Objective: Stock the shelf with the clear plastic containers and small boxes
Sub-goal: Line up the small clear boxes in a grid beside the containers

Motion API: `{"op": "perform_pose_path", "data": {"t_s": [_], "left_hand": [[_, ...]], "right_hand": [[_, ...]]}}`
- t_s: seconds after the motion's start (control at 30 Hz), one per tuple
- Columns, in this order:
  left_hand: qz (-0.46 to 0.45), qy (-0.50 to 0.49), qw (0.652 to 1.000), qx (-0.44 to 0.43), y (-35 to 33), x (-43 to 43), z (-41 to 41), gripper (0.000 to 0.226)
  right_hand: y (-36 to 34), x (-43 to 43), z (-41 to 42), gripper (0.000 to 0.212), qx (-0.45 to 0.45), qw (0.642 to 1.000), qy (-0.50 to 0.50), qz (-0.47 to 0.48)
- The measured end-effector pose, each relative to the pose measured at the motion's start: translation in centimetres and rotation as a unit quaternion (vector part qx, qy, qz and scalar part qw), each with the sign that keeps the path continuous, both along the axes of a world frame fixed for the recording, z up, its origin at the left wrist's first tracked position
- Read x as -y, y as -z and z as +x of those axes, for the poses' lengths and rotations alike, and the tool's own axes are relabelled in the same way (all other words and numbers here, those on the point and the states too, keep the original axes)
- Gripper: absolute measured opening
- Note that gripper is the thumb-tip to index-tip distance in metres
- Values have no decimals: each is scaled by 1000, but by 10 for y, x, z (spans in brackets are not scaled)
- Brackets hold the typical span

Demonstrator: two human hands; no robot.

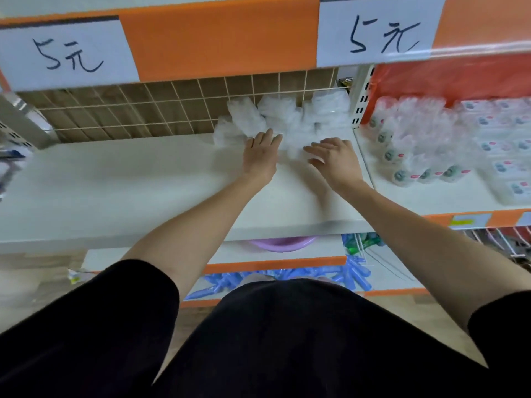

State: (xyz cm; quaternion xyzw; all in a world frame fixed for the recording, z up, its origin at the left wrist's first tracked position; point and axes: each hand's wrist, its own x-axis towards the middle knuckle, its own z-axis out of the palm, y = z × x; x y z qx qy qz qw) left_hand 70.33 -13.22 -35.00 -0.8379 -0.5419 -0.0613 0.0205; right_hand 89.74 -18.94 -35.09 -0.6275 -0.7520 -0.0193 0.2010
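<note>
Both hands lie flat with nothing pinched. The left hand (260, 158) has straight fingers laid against a pile of clear crinkly plastic containers (287, 116), and the right hand (334, 159) rests with fingers spread on the pile's front edge. That pile sits in the back right corner of the white shelf board (129, 179), up against the wire grid back panel (161, 110). Two white paper signs, left (66, 53) and right (379, 35), both read "5元" in handwriting. The next bay right holds clear bottles with round green labels (402, 156); their print is too blurry to read.
</note>
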Motion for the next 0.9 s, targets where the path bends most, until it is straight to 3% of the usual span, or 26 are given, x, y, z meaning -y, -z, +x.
{"op": "perform_pose_path", "data": {"t_s": [0.3,0.47,0.7,0.8,0.9], "left_hand": [[47,57,997,7,-9,10,-20,59],[66,87,994,7,-2,35,-46,47],[96,153,983,37,20,78,-84,53],[88,158,982,59,22,86,-93,44],[66,164,980,93,21,87,-99,37]], "right_hand": [[9,42,-10,27,-4,999,-21,42],[15,57,-21,30,-5,998,-32,48],[27,72,-29,23,-7,997,-37,74],[24,77,-34,25,-7,999,-30,45],[17,80,-42,36,-27,998,-3,-52]]}}
